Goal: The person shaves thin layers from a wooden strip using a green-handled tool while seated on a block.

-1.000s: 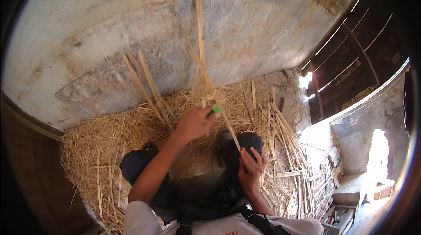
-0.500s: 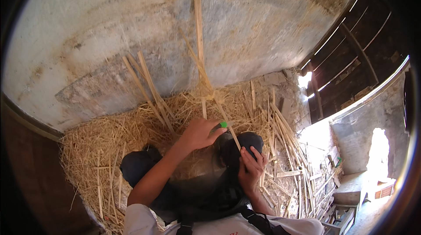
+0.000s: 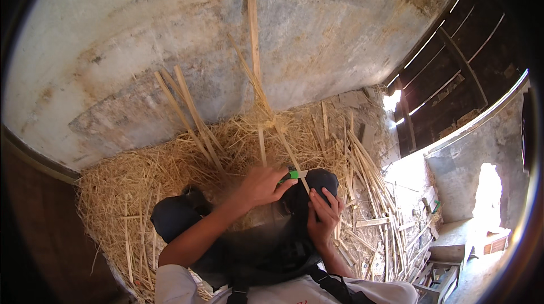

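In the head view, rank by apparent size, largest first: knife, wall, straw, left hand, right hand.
1. Wall
2. Straw
3. Left hand and right hand, too alike to rank
4. Knife, partly hidden

Hands (image 3: pixel 260 186) (image 3: pixel 324 216) holding green-handled knife (image 3: pixel 292 175) and pale strip (image 3: pixel 288 148), loose straw (image 3: pixel 141 176)

Strip (image 3: pixel 287 146): pale wood, long, thin; slanting, frayed-looking midway; lower end pinched in your right hand (image 3: pixel 324 214) at your right knee (image 3: pixel 324 180), remainder extending beyond the knee.

Knife (image 3: pixel 292 175): green-and-dark handle, pale blade; gripped in your left hand (image 3: pixel 262 185) left of the knee, blade pointing kneeward, at the strip.
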Tool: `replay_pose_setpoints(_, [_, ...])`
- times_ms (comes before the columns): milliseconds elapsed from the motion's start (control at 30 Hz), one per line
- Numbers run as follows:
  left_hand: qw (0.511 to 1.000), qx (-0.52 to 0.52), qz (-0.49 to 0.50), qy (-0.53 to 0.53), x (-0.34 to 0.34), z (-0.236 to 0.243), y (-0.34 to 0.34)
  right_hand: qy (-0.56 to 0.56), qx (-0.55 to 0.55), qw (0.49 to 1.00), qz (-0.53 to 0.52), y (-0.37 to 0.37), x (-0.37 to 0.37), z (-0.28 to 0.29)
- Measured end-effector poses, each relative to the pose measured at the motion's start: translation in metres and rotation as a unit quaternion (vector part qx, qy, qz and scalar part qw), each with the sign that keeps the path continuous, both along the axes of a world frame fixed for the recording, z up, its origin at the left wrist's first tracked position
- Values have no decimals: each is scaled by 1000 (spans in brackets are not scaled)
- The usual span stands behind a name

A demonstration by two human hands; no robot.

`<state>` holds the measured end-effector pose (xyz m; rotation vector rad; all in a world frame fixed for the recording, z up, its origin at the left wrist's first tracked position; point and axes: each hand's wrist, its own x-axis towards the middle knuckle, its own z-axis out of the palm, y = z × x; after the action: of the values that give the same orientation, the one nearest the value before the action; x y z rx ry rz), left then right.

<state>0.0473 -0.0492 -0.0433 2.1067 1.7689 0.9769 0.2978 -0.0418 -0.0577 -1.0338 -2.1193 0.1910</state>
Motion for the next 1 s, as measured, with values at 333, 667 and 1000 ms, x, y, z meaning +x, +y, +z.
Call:
replay_pose_setpoints(333, [999,-26,29,-10,0,-6,1,-2,-8,1000,-1,-1,-1,0])
replay_pose_setpoints(667, [996,-37,86,-10,-8,-5,12,-5,-12,1000,7,-1,0,2])
replay_pose_setpoints(1000, [992,-53,114,-21,-31,-1,28,5,-9,1000,11,-1,0,3])
